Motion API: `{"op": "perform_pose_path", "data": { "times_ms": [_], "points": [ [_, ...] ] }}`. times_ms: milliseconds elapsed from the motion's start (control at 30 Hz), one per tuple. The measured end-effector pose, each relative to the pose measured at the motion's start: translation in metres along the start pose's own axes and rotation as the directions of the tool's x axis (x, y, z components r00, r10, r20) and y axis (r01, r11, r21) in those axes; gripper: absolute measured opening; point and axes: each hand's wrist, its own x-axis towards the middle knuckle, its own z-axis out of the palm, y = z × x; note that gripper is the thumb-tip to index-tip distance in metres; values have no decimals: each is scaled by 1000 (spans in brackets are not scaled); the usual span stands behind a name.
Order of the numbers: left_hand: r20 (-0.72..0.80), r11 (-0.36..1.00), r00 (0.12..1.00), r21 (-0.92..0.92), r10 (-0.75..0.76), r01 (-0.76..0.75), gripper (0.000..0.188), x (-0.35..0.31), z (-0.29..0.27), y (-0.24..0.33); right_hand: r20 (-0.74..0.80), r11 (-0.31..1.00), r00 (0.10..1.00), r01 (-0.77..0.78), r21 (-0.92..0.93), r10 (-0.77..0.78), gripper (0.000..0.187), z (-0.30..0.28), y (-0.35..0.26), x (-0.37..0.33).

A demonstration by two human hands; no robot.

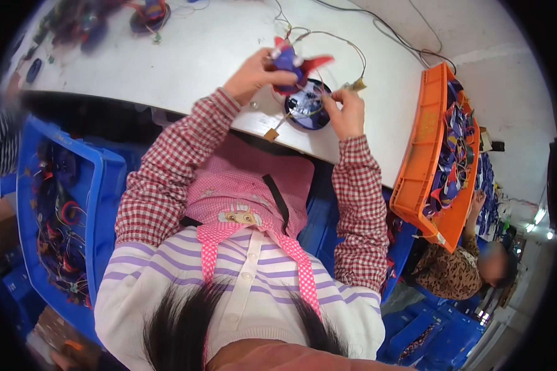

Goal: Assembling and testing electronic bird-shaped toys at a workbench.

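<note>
My left hand (254, 75) is closed around a purple and red toy figure (289, 67) with pointed red parts, held just above the white table. Below the figure lies a round, dark, shiny base (309, 106) with a blue rim, and thin wires cross over it. At the base's right edge my right hand (348, 114) is closed in a pinch on a thin wire. A small tan piece (271, 134) on a wire lies by the table's near edge. Another tan piece (357, 85) on a looped cable is just beyond my right fingers.
To the right, an orange crate (422, 145) holds several purple and red toys. A blue crate (96, 204) with wired parts stands at the left. More toy parts (150, 13) and dark cables (390, 34) lie on the table. A co-worker (455, 269) is at the right.
</note>
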Motion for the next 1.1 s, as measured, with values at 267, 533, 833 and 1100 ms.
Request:
{"op": "perform_pose_path", "data": {
  "times_ms": [267,533,833,1100],
  "points": [
    [70,551,981,819,179,-159,71,3,35,-39,-69,894,949,-262,362,306,35,19,20,-30],
    [-70,980,978,-14,197,-198,69,-26,9,7,-138,866,990,58,497,13,34,3,-62,23],
    [-870,803,44,432,491,-412,69,-41,-132,105,43,806,997,25,591,-62,31,67,-112,49],
    [-863,838,-110,438,494,325,82,-41,-254,104,60,844,987,96,528,-150,26,126,-92,30]
  ]
}}
